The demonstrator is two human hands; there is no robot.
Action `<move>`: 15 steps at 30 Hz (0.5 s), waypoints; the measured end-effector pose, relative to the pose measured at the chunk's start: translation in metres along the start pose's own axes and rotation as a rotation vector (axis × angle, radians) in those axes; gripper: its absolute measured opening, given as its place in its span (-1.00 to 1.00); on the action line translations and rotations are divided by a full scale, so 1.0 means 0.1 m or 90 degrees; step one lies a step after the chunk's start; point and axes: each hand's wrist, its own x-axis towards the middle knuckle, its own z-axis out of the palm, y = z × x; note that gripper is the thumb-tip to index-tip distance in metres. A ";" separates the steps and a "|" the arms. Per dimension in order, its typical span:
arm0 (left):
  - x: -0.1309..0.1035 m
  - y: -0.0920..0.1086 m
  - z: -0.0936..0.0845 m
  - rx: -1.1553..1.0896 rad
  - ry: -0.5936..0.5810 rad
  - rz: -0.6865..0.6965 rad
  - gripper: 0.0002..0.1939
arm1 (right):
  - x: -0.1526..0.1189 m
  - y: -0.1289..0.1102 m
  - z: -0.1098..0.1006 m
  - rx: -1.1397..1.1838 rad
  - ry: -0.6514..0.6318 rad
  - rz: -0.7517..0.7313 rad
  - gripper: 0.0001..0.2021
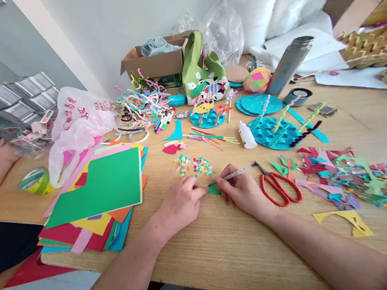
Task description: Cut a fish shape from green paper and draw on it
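My right hand (240, 189) is closed round a clear pen (239, 172), its tip on a small green paper piece (214, 189) on the table. My left hand (181, 200) lies beside it, index fingertip at the paper's left edge, the other fingers curled under; whether they hold anything is hidden. Just beyond are two small heaps of coloured paper dots (202, 166). Red-handled scissors (279, 187) lie right of my right hand. A white glue bottle (247, 135) lies farther back.
Coloured paper sheets (111, 180) are stacked at left, paper scraps (346, 171) spread at right. Blue discs (272, 133), a metal flask (288, 65) and pipe cleaners (141, 100) stand or lie behind. Another person's hands (0, 152) rest at far left.
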 end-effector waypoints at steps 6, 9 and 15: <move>0.00 0.00 0.00 -0.008 0.003 0.000 -0.62 | 0.00 0.02 -0.01 0.010 0.004 0.003 -0.72; 0.00 0.00 0.00 -0.004 0.002 -0.001 -0.62 | 0.00 0.02 -0.01 0.008 0.005 0.005 -0.72; 0.00 0.00 0.00 0.010 0.002 -0.002 -0.63 | 0.00 0.03 -0.01 -0.007 0.002 0.003 -0.76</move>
